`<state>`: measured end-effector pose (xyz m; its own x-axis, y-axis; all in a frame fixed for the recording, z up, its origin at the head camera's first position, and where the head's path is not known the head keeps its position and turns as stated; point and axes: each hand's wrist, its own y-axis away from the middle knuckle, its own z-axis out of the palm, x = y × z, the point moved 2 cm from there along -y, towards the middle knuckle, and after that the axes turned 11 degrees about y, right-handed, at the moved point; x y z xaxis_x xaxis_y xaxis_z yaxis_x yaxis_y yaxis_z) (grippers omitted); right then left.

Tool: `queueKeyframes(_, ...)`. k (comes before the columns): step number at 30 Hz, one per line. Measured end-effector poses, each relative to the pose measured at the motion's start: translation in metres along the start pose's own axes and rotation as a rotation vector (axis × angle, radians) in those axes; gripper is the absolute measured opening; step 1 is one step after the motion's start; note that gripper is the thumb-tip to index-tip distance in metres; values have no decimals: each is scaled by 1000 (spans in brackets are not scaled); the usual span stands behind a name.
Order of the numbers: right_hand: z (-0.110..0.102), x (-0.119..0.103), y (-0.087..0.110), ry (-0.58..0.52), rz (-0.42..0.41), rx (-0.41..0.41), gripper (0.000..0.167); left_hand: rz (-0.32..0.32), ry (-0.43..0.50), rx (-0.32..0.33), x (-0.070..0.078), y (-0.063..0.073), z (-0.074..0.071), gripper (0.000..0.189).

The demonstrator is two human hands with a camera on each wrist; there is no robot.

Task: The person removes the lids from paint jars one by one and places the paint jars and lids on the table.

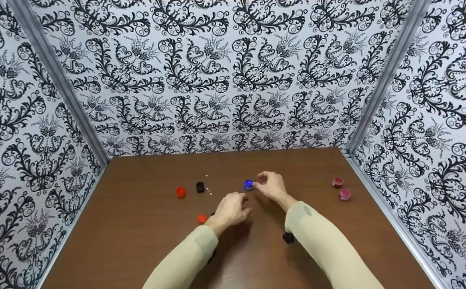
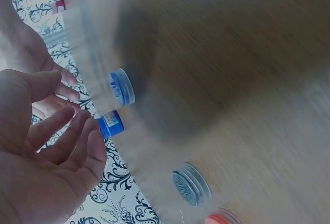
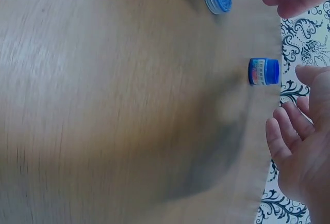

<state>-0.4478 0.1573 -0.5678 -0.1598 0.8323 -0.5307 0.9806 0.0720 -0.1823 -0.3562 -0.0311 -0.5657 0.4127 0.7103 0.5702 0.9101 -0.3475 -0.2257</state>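
Observation:
A small blue jar [image 1: 249, 185] stands on the table, its printed label showing in the right wrist view [image 3: 264, 72]. My right hand [image 1: 272, 186] is just to its right, fingers loosely bent and apart from it. Left of and nearer than the jar, my left hand [image 1: 230, 208] hovers over the table with relaxed fingers and nothing in them. A blue lid with a clear rim [image 2: 121, 87] lies on the wood near the jar; the left hand hides it in the head view.
To the left are an orange jar [image 1: 181, 192], a black jar [image 1: 200, 187] and small pale specks [image 1: 208, 190]. An orange lid [image 1: 202, 218] lies by my left wrist. Red [image 1: 338, 182] and pink [image 1: 344, 195] jars stand far right. A black object [image 1: 288, 237] is beside my right sleeve. Patterned walls surround the table.

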Motion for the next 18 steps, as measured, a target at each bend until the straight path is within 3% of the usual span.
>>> queueKeyframes(18, -44, 55, 3, 33, 26, 79, 31, 76, 112, 2, 25, 3, 2, 28)
